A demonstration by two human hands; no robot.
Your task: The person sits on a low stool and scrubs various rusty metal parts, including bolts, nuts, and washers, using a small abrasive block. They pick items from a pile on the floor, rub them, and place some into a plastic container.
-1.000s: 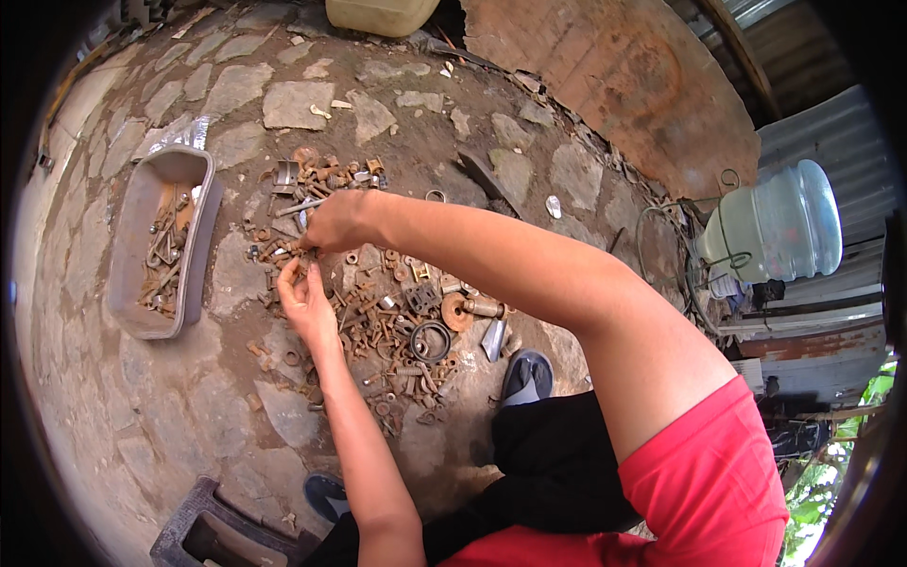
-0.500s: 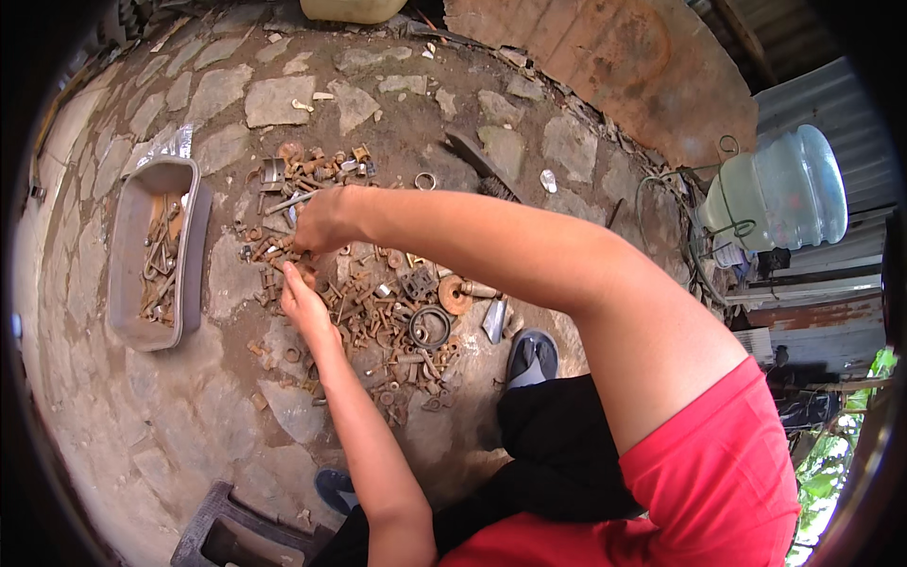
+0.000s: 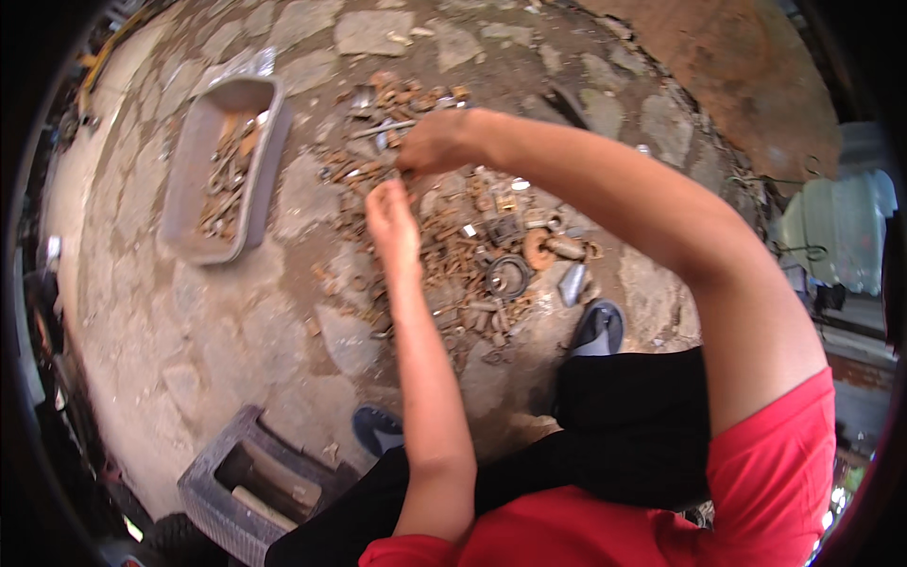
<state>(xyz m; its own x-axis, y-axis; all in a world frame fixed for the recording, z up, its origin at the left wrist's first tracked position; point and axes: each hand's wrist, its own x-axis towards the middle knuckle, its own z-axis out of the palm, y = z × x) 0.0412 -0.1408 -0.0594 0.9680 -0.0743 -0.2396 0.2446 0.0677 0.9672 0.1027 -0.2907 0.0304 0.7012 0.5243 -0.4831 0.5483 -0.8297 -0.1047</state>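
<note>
On the left, a gray tub (image 3: 194, 170) lies on the stone floor (image 3: 236, 331). Rusty bolts and long thin metal bits (image 3: 227, 180) lie in a heap inside it. Below the tub is a dark frame (image 3: 201, 487) with a big hole in its middle.

Next comes the left hand (image 3: 390, 219). Its fingers are bent and point up at the other hand. The big pile of rusty metal parts (image 3: 453, 246) spreads on the floor under and around both hands. A long thin rod (image 3: 383, 128) lies just beside the right hand (image 3: 436, 146), which is curled and faces down. The fingertips of the two hands are very near each other. I cannot tell if either hand pinches a small part.

To the right, in the pile, are a black ring (image 3: 508, 277) and a rusty round disc (image 3: 538, 249). A clear jug (image 3: 841, 231) is at the far right.

Compared with a moment ago, the whole view has shifted, so the tub and pile are higher and more to the right. The hands stay over the same part of the pile.

The right arm hides some parts. The picture is blurry, and the jug is partly lost at the dark edge.
</note>
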